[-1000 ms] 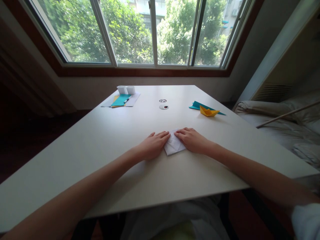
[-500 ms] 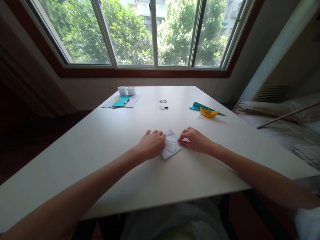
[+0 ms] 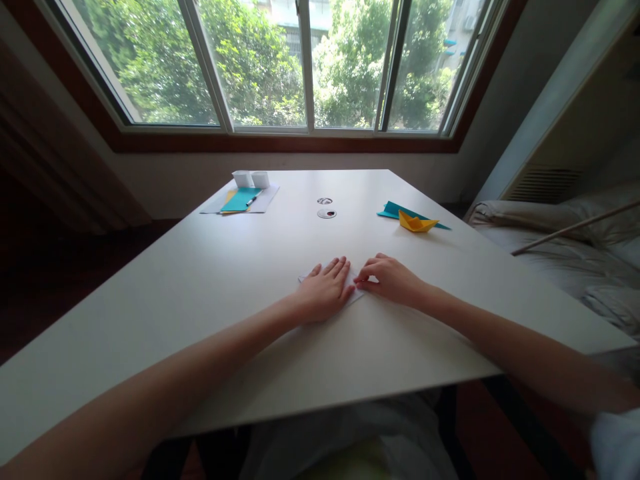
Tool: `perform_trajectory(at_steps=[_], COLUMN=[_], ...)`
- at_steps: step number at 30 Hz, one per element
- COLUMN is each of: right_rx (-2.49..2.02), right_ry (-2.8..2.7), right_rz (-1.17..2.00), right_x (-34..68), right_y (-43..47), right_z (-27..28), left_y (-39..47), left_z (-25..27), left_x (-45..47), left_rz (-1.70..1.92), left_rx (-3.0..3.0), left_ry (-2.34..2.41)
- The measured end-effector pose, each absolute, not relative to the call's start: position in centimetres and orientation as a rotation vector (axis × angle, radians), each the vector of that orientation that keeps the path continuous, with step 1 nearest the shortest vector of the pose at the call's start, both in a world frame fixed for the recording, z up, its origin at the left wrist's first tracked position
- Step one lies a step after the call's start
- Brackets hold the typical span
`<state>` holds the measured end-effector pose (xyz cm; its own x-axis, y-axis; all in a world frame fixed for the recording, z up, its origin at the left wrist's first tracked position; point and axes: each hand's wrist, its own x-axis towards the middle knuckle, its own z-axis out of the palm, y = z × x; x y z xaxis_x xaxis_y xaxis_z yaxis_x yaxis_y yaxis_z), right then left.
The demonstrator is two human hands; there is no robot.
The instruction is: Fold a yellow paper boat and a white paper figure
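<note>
While the white paper (image 3: 357, 296) lay mid-surface (image 3: 250, 267), mostly hidden, the left hand (image 3: 324, 295) rested flat over it, fingers slightly apart; the right hand (image 3: 386, 275) had thumb and fingertips together at its right edge, apparently clamped on it. Step in hand looked like flattening or creasing; next move seemed to call for a steady palm and careful pinch. Yellow paper boat (image 3: 418, 224) and teal folded paper (image 3: 393, 208) sat beyond, right; teal sheet (image 3: 239, 200) and pen (image 3: 252, 199), far left.
</note>
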<state>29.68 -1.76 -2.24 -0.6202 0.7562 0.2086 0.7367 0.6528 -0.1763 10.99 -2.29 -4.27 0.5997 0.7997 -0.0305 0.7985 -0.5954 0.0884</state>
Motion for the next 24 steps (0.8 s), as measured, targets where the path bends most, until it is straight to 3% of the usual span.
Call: perform_trajectory(at_steps=[24], right_rx=[-1.302], right_ry=[-2.645], right_rz=[-0.006], right_x=[29.6], right_y=[-2.5], right_z=[-1.6], left_y=[-1.6], left_z=[-3.7], left_x=[3.8], left_rz=[-0.22], left_rx=[2.638], left_ry=[1.493])
